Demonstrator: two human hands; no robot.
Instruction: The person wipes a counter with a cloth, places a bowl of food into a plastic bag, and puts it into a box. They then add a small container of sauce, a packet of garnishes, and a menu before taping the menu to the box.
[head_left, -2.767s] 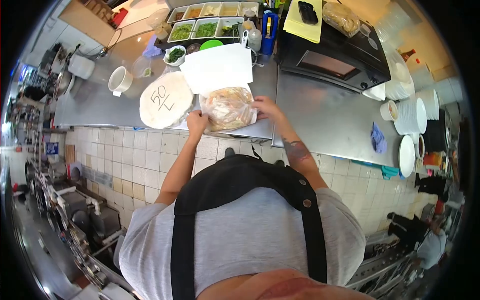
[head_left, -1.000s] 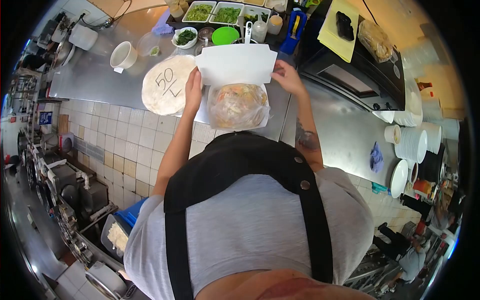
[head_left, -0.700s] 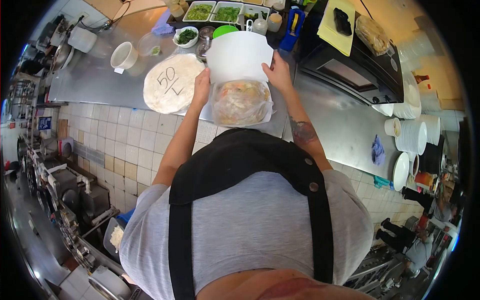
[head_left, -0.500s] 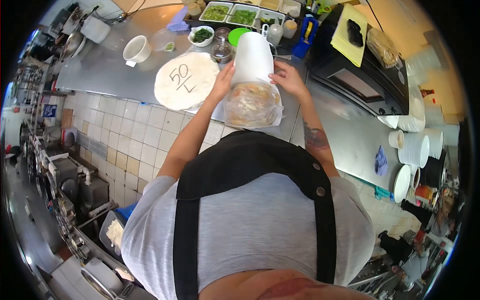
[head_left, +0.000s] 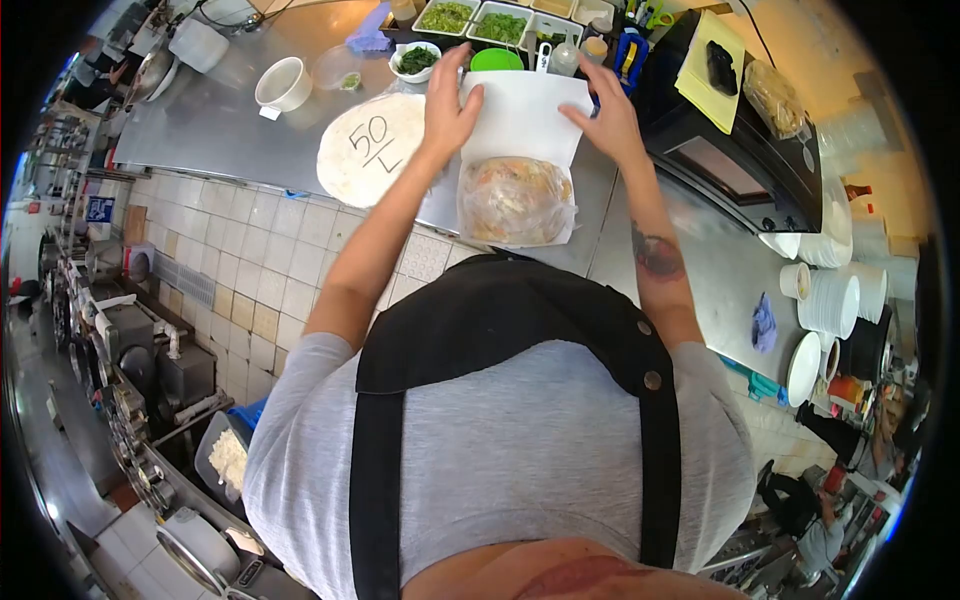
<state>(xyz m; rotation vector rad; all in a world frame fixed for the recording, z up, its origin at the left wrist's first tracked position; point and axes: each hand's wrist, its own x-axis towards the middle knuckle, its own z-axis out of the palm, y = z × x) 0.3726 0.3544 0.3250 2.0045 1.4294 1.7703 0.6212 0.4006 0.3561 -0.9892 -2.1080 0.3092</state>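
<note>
A white takeout box (head_left: 521, 112) lies on the steel counter with its lid raised on the far side. In its near half sits food wrapped in a clear plastic bag (head_left: 516, 203). My left hand (head_left: 452, 108) is at the lid's left side, its fingers stretched forward and thumb apart. At the right edge of the lid, my right hand (head_left: 607, 115) is spread, with the thumb close to the white board. Left of the box, a round white lid-like sheet (head_left: 366, 150) marked "50/L" lies partly beneath my left forearm.
Beyond the box are a green lid (head_left: 497, 60), a bowl of dark greens (head_left: 414, 62) and trays of chopped greens (head_left: 500, 26). A white tub (head_left: 284, 86) stands to the left. On the right are a black oven (head_left: 748, 150) and stacked white plates (head_left: 830, 302).
Both hands have moved forward along the lid and farther apart, with their fingers more stretched. The lid, curved before, now looks flatter and wider. The whole view has shifted slightly.
</note>
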